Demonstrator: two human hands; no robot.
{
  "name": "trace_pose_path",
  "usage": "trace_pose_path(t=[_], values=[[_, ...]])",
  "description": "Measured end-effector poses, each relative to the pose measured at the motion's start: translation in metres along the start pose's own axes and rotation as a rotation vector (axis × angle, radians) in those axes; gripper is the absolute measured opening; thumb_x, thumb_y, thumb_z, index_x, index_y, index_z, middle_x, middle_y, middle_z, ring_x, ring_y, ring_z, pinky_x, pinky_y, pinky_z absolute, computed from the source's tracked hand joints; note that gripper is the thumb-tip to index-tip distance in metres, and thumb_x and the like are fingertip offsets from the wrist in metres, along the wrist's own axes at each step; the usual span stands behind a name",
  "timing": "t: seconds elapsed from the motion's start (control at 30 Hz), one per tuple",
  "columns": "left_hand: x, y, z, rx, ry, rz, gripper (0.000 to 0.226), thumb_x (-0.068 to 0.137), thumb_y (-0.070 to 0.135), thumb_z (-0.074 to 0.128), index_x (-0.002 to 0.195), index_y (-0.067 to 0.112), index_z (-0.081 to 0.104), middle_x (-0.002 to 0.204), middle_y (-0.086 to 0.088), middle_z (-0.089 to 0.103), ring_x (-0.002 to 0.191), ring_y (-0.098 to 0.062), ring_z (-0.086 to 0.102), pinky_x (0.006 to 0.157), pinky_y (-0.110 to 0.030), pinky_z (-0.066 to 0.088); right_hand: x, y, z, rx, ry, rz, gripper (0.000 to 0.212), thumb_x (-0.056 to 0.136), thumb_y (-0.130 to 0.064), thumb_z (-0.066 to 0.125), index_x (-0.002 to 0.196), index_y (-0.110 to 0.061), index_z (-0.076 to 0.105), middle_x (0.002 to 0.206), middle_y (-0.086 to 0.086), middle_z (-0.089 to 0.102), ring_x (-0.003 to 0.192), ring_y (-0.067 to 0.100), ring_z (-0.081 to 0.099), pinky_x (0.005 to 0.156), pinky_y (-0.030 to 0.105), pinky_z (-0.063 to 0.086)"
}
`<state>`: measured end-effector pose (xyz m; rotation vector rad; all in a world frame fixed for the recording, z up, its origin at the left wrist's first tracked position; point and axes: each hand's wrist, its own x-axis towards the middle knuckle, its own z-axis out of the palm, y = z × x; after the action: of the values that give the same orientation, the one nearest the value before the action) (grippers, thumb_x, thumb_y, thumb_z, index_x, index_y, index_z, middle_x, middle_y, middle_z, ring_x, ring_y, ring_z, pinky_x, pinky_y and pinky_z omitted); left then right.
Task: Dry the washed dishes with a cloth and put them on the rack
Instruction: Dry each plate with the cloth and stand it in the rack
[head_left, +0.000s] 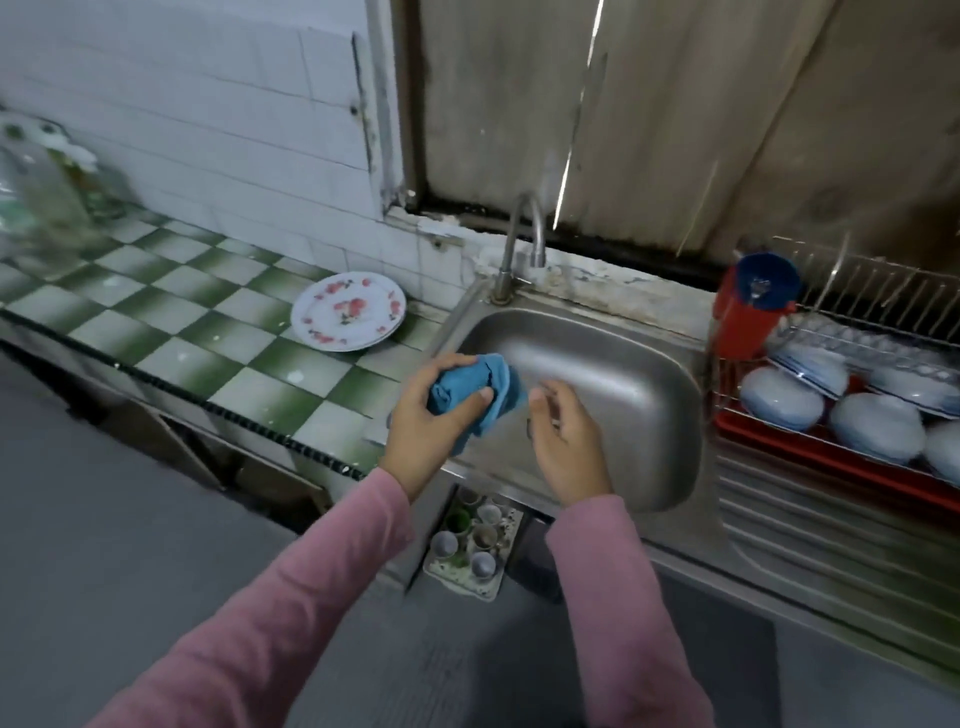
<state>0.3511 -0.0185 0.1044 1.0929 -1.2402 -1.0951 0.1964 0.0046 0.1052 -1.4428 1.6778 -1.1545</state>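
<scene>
Now left hand (435, 415) grips blue cloth (480, 391); right hand (563, 436) beside it, loosely empty.

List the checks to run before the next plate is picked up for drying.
1. Cloth in hand: left hand grips the blue cloth. Ok.
2. Right hand free: it holds nothing. Ok.
3. Dish waiting: floral plates stacked on the counter, left of the sink. Ok.
4. Tap off: no water seen at the faucet. Ok.
5. Free slot on the rack: bowls fill its near side. Cannot tell.
</scene>
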Motion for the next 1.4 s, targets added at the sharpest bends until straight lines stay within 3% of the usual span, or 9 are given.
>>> trace_pose_path(t=[0.13, 0.43, 0.5, 0.57, 0.67, 0.83, 1.07, 1.23, 1.4], values=[[-0.008, -0.016, -0.065, 0.016, 0.102, -0.077, 0.03, 0.082, 0.008, 0.077, 0.11, 0.015, 0.066, 0.116, -0.003, 0.067, 0.105, -0.023, 0.066, 0.087, -0.036, 0.058, -0.004, -0.006, 0.066, -0.037, -0.151, 0.013, 0.038, 0.104, -0.032, 0.047, 0.137, -0.016, 0.052, 0.121, -0.006, 0.055, 0.113, 0.009, 0.052, 0.096, 0.023, 0.037], [0.021, -0.044, -0.155, -0.009, 0.338, -0.173, 0.028, 0.083, 0.004, 0.076, 0.107, 0.016, 0.067, 0.112, 0.0, 0.064, 0.089, -0.002, 0.064, 0.07, -0.017, 0.053, 0.037, -0.021, 0.177, -0.041, -0.326, 0.072, 0.036, 0.104, -0.026, 0.047, 0.137, -0.013, 0.052, 0.125, 0.002, 0.057, 0.112, 0.011, 0.052, 0.093, 0.019, 0.038], [0.038, -0.053, -0.174, 0.009, 0.355, -0.183, 0.029, 0.082, 0.005, 0.076, 0.109, 0.015, 0.067, 0.115, -0.001, 0.064, 0.092, -0.006, 0.064, 0.072, -0.018, 0.054, 0.057, -0.024, 0.201, 0.008, -0.335, 0.139, 0.035, 0.104, -0.026, 0.046, 0.137, -0.015, 0.053, 0.125, 0.001, 0.056, 0.11, 0.009, 0.051, 0.084, 0.013, 0.039], [0.061, -0.06, -0.193, 0.039, 0.354, -0.191, 0.03, 0.083, 0.006, 0.076, 0.109, 0.015, 0.067, 0.115, -0.002, 0.063, 0.092, -0.01, 0.063, 0.072, -0.019, 0.055, 0.081, -0.027, 0.227, 0.079, -0.352, 0.206, 0.035, 0.104, -0.027, 0.045, 0.137, -0.017, 0.052, 0.128, 0.0, 0.056, 0.113, 0.011, 0.052, 0.088, 0.017, 0.043], [0.099, -0.068, -0.219, 0.045, 0.382, -0.221, 0.029, 0.083, 0.005, 0.075, 0.11, 0.014, 0.066, 0.113, -0.006, 0.062, 0.087, -0.012, 0.062, 0.066, -0.018, 0.054, 0.123, -0.028, 0.264, 0.111, -0.315, 0.291, 0.033, 0.103, -0.028, 0.046, 0.133, -0.018, 0.053, 0.125, -0.001, 0.057, 0.111, 0.017, 0.054, 0.093, 0.031, 0.043], [0.159, -0.075, -0.257, 0.051, 0.38, -0.281, 0.03, 0.084, 0.007, 0.075, 0.11, 0.018, 0.066, 0.112, 0.0, 0.062, 0.085, -0.013, 0.063, 0.06, -0.018, 0.053, 0.189, -0.025, 0.315, 0.194, -0.232, 0.527, 0.033, 0.099, -0.021, 0.046, 0.131, -0.015, 0.053, 0.13, 0.008, 0.058, 0.116, 0.025, 0.055, 0.088, 0.031, 0.04], [0.225, -0.097, -0.296, 0.071, 0.363, -0.331, 0.029, 0.086, 0.012, 0.074, 0.112, 0.02, 0.064, 0.119, -0.004, 0.06, 0.092, -0.018, 0.064, 0.061, -0.017, 0.054, 0.257, -0.008, 0.353, 0.123, -0.136, 0.654, 0.04, 0.099, -0.018, 0.046, 0.138, -0.011, 0.047, 0.133, 0.012, 0.055, 0.103, 0.024, 0.05, 0.085, 0.032, 0.039], [0.26, -0.115, -0.319, 0.042, 0.286, -0.365, 0.027, 0.086, 0.008, 0.072, 0.11, 0.016, 0.064, 0.121, -0.009, 0.058, 0.09, -0.018, 0.063, 0.059, -0.016, 0.053, 0.278, 0.007, 0.381, 0.089, -0.061, 0.786, 0.04, 0.099, -0.02, 0.049, 0.137, -0.008, 0.046, 0.119, 0.009, 0.055, 0.098, 0.024, 0.05, 0.082, 0.032, 0.039], [0.294, -0.136, -0.356, 0.05, 0.14, -0.395, 0.027, 0.085, 0.008, 0.075, 0.108, 0.017, 0.065, 0.12, -0.009, 0.062, 0.096, -0.02, 0.064, 0.068, -0.018, 0.056, 0.291, 0.006, 0.417, 0.067, 0.101, 0.884, 0.041, 0.099, -0.021, 0.054, 0.137, -0.008, 0.044, 0.131, 0.009, 0.056, 0.112, 0.029, 0.057, 0.083, 0.033, 0.045]])
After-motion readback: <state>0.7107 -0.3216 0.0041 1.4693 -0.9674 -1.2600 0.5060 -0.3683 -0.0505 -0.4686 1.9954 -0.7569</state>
